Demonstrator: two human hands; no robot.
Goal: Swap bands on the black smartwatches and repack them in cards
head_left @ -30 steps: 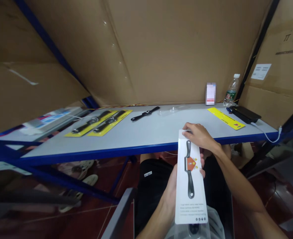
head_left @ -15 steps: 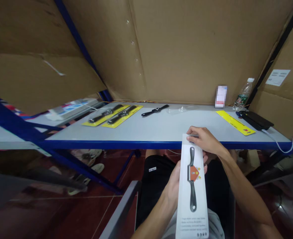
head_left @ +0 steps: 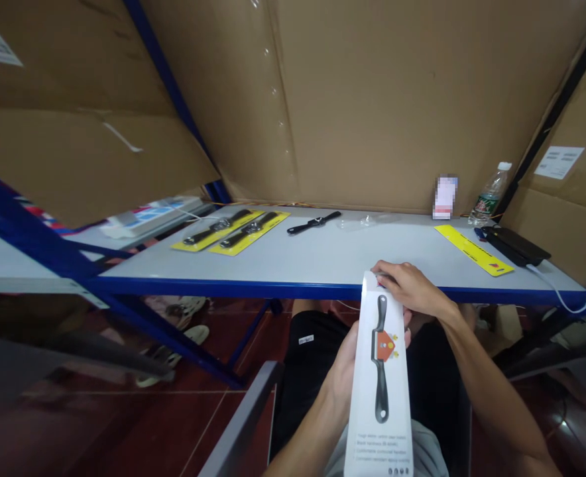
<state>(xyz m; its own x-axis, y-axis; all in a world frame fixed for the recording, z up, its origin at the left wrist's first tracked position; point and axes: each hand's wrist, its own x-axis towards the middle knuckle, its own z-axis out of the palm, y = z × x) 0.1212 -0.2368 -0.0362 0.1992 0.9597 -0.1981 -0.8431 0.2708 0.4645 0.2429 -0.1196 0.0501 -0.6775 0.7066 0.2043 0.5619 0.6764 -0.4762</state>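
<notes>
A long white cardboard box (head_left: pixel 367 391) printed with a picture of a black spokeshave stands tilted over my lap, in front of the table edge. My left hand (head_left: pixel 347 361) wraps round it from the left and behind, its fingertips showing at the right side. At the box's top end is my right hand (head_left: pixel 412 286), with thumb and fingers bent onto the upper flap. On the table lie a loose black spokeshave (head_left: pixel 314 223), a clear plastic blister (head_left: pixel 360 222) beside it, and two spokeshaves packed on yellow cards (head_left: pixel 248 233).
A yellow card (head_left: pixel 472 250) lies at the right, near a black pouch (head_left: pixel 516 245) with a white cable. Behind them stand a water bottle (head_left: pixel 486 195) and a blurred phone (head_left: pixel 444 197). Cardboard walls (head_left: pixel 362 99) enclose the table. A power strip (head_left: pixel 148 218) sits at the left.
The box's top end looks more open, with the flap moved under my right hand. The box has shifted slightly left in view, and the camera has turned a little.
</notes>
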